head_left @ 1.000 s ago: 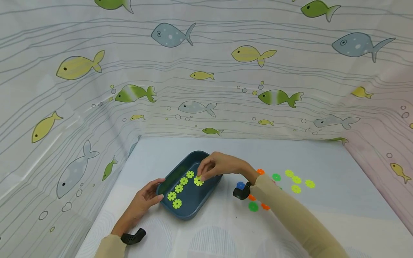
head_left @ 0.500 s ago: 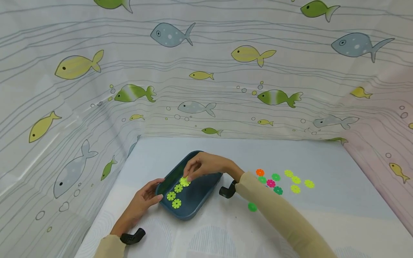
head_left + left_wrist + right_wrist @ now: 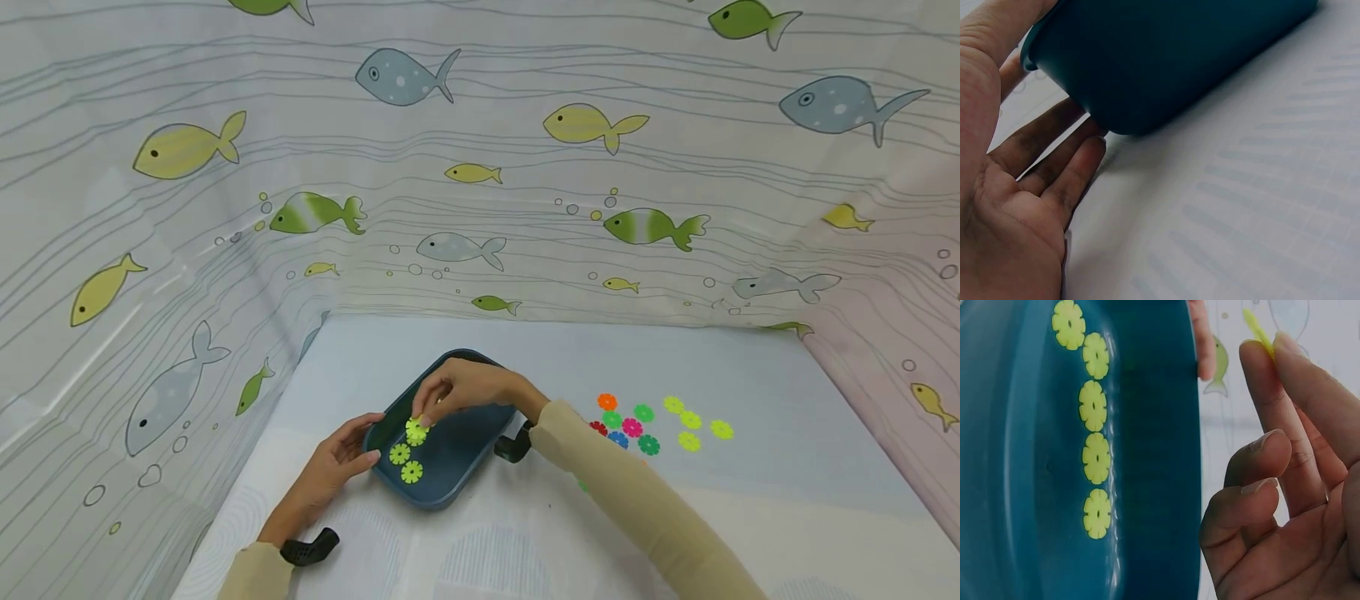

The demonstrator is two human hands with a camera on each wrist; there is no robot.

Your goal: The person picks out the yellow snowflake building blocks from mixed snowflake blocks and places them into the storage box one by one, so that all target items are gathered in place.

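In the head view a dark blue tray (image 3: 457,467) lies slanted on the table. Several yellow notched discs (image 3: 412,472) lie in a row inside it, also plain in the right wrist view. My left hand (image 3: 339,460) holds the tray's left end, thumb and fingers spread around the corner. In the left wrist view its fingertips (image 3: 1092,147) touch the outer wall near the base. Over the tray, my right hand (image 3: 459,392) pinches one yellow notched disc (image 3: 1259,331) between thumb and index finger. The right hand hides part of the row in the head view.
Right of the tray lie loose notched discs: a yellow group (image 3: 690,419), green ones (image 3: 648,445), an orange one (image 3: 607,402), a pink one (image 3: 632,427) and a blue one (image 3: 618,439). My right sleeve (image 3: 630,492) covers some. Fish-print cloth (image 3: 525,192) walls the back and sides.
My right hand has moved left and slightly nearer along the row with the pinched yellow disc, and its sleeve uncovers more loose discs. The left hand and tray stay put.
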